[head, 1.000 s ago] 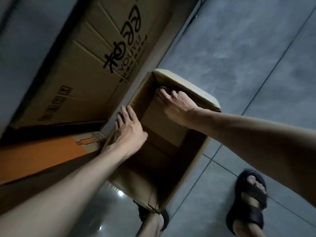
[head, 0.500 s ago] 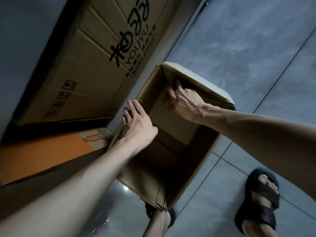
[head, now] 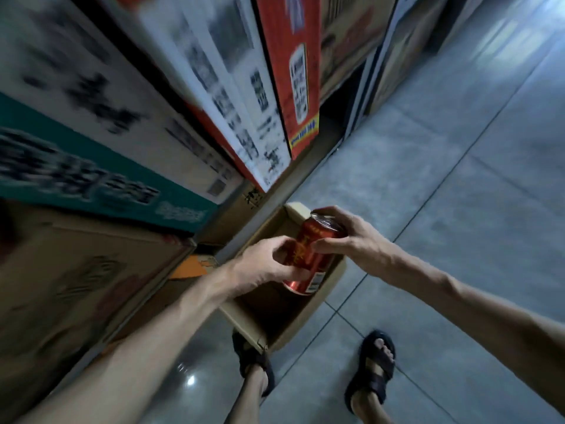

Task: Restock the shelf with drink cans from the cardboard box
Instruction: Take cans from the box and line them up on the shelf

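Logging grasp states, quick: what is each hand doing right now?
Left hand: grips the red can's lower half.
Right hand: grips the same can near its top.

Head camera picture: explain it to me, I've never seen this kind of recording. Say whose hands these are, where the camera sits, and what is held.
No machine here: a person wears one wide-angle camera on the head, looking down at their own bare arms. The left hand and right hand both grip a red drink can with gold lettering, held tilted over an open brown cardboard box on the grey tiled floor. Stacked printed cartons fill the left side, blurred. Black sandals show below.
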Motion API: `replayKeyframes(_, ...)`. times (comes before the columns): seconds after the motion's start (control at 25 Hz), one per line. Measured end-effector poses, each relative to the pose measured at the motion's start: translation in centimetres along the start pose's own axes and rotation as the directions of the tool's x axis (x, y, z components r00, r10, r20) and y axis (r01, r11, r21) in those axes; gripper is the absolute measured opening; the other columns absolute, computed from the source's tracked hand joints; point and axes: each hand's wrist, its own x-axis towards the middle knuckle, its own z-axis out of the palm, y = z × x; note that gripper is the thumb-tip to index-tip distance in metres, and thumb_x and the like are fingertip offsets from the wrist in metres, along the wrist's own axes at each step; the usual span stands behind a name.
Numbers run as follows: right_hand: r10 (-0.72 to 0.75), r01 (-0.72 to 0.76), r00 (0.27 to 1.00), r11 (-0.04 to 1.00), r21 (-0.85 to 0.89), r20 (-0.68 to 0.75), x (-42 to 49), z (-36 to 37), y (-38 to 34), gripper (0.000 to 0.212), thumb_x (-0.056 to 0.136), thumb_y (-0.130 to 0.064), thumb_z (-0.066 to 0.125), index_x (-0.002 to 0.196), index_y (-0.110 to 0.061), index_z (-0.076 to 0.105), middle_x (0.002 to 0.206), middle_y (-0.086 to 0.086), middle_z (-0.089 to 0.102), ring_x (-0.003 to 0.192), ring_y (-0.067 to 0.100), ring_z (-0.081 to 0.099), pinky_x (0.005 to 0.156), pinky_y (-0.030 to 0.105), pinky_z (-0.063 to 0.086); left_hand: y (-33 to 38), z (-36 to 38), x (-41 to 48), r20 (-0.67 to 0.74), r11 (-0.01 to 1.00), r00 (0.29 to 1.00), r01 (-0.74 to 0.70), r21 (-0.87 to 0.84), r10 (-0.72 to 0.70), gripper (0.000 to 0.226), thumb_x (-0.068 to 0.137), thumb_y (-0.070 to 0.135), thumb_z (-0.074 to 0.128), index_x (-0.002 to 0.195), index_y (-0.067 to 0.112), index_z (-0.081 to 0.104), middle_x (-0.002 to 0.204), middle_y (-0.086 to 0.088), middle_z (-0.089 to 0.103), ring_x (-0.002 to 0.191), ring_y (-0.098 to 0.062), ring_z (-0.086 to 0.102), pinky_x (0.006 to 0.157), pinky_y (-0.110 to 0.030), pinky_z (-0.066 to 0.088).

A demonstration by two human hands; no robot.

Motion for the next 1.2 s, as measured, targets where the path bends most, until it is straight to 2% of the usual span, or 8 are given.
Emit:
replayKeyframes(0.12,-0.042,0.037,0.985,0.999,0.032,0.168,-7.3,-1.7,-12.0,0.060,0.068,-0.025,0.072,0.126,-0.018,0.057,0.110,-0.002,0.070,0.097,0.006,0.068,0.073,0.015,0.052,7.6,-1.3,-10.3,0.068,0.983,0.997,-0.022,-0.184,0.035,0.079,0.052,0.049,0.090,0.121,0.023,0.063,0.118,0.000,0.071,0.113,-0.017,0.066,0.099,-0.041,0.052)
replayKeyframes(0.24,-0.113,0.127,0.948,0.991,-0.030,0.296,-13.1,-1.8,-22.5,0.058,0.076,-0.019,0.070,0.132,-0.016,0.054,0.122,0.002,0.067,0.111,0.013,0.064,0.084,0.021,0.052,13.7,-2.3,-20.0,0.094,0.959,0.989,-0.083,-0.271,0.112,0.066,0.064,0.032,0.088,0.124,0.023,0.063,0.123,-0.005,0.068,0.116,-0.023,0.064,0.099,-0.043,0.051)
replayKeyframes(0.48,-0.124,0.248,0.882,0.943,-0.223,0.455,-21.6,2.2,-38.4,0.048,0.086,-0.032,0.070,0.129,-0.040,0.052,0.114,-0.019,0.068,0.103,-0.004,0.064,0.077,0.015,0.053,21.3,-3.2,-37.1,-0.177,0.958,0.968,-0.211,-0.196,0.177,0.046,0.076,0.018,0.080,0.112,0.035,0.056,0.099,0.018,0.072,0.093,0.007,0.066,0.081,-0.017,0.056)
replayKeyframes(0.56,-0.134,0.260,0.886,0.936,-0.238,0.443,-22.6,3.7,-40.4,0.045,0.087,-0.040,0.069,0.127,-0.047,0.052,0.118,-0.021,0.067,0.108,-0.002,0.063,0.084,0.020,0.054,21.7,-3.4,-39.1,-0.328,0.979,0.933,-0.185,-0.089,0.147,0.050,0.073,0.033,0.083,0.113,0.038,0.054,0.100,0.021,0.065,0.090,0.007,0.062,0.090,-0.018,0.050)
replayKeyframes(0.72,-0.179,0.343,0.876,0.885,-0.316,0.448,-25.0,9.6,-44.2,0.046,0.086,-0.054,0.066,0.129,-0.051,0.050,0.123,-0.018,0.065,0.110,0.000,0.063,0.088,0.023,0.055,19.2,-4.3,-45.3,-0.580,0.975,0.797,-0.221,-0.020,0.168,0.068,0.045,0.062,0.085,0.103,0.040,0.056,0.093,0.018,0.067,0.082,0.013,0.063,0.068,-0.005,0.046)
replayKeyframes(0.92,-0.221,0.425,0.868,0.793,-0.436,0.444,-23.9,17.8,-46.2,0.046,0.081,-0.051,0.073,0.121,-0.037,0.056,0.114,-0.011,0.066,0.101,0.002,0.065,0.082,0.025,0.056,14.6,-5.0,-50.0,-0.683,0.944,0.698,-0.328,-0.034,0.218,0.068,0.053,0.055,0.087,0.101,0.077,0.043,0.101,0.047,0.058,0.093,0.025,0.055,0.068,0.001,0.045)
replayKeyframes(1.08,-0.186,0.517,0.817,0.654,-0.552,0.545,-23.0,24.1,-47.8,0.045,0.074,-0.050,0.078,0.114,-0.042,0.059,0.109,-0.015,0.067,0.094,-0.008,0.063,0.076,0.012,0.051,10.3,-6.2,-53.0,-0.785,0.945,0.596,-0.324,-0.043,0.169,0.071,0.055,0.045,0.089,0.103,0.069,0.043,0.102,0.042,0.059,0.097,0.019,0.057,0.071,0.000,0.045)
replayKeyframes(1.2,-0.269,0.608,0.780,0.540,-0.582,0.565,-22.3,28.3,-49.1,0.046,0.066,-0.055,0.078,0.106,-0.044,0.059,0.105,-0.019,0.067,0.091,-0.013,0.061,0.075,0.011,0.048,7.6,-7.9,-53.9,-0.864,0.943,0.489,-0.327,-0.058,0.117,0.075,0.056,0.039,0.090,0.118,0.044,0.047,0.105,0.026,0.063,0.098,0.007,0.060,0.077,-0.005,0.047)
